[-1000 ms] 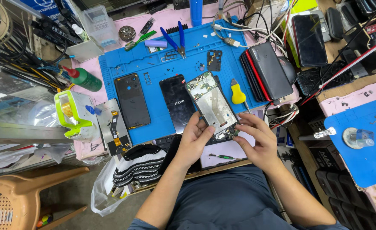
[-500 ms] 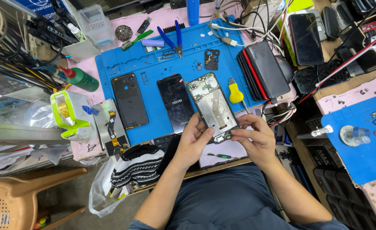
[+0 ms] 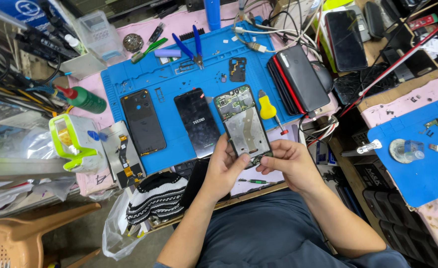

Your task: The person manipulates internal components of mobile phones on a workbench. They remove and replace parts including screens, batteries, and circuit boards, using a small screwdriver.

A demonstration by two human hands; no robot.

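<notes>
An opened phone frame (image 3: 243, 124) with a bare metal midplate and a green board at its top is held over the near edge of the blue work mat (image 3: 144, 79). My left hand (image 3: 224, 168) grips its lower left side. My right hand (image 3: 288, 161) pinches its bottom right corner. A black phone screen (image 3: 197, 121) and a black back cover (image 3: 143, 120) lie flat on the mat to the left. A yellow-handled screwdriver (image 3: 267, 106) rests just right of the frame.
Blue-handled pliers (image 3: 191, 47), a small black cover piece (image 3: 237, 69) and tiny screws lie on the mat's far side. A stack of phones (image 3: 298, 79) sits at right, a green bottle (image 3: 82, 99) at left. A second blue mat (image 3: 417, 149) is far right.
The phone frame and both hands stay in the same grip; the fingers have shifted slightly at the frame's lower end. The view has drifted a little.
</notes>
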